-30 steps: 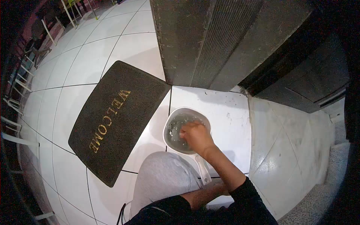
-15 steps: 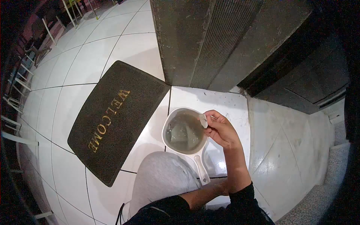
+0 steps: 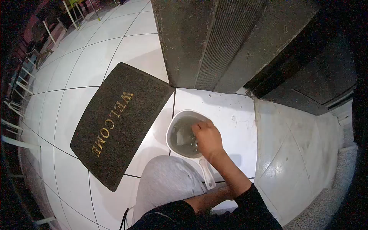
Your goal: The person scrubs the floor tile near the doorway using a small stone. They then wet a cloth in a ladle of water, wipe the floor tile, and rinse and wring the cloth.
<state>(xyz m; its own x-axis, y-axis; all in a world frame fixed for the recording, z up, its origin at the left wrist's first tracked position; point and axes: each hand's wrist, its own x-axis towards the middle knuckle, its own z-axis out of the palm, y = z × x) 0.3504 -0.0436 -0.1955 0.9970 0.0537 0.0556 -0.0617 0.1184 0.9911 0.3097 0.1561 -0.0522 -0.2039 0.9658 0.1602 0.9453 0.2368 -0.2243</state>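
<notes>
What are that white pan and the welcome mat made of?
The pan looks like smooth plastic with a soft sheen, judging by its moulded-looking handle. The mat could be synthetic fibre or rubber, with a matte finish: its dark surface looks grainy and shows no shine.

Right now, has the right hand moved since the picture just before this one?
Yes. Against the white pan, which stayed put, the right hand has gone from its rim inward over the water, leftward in the picture.
</notes>
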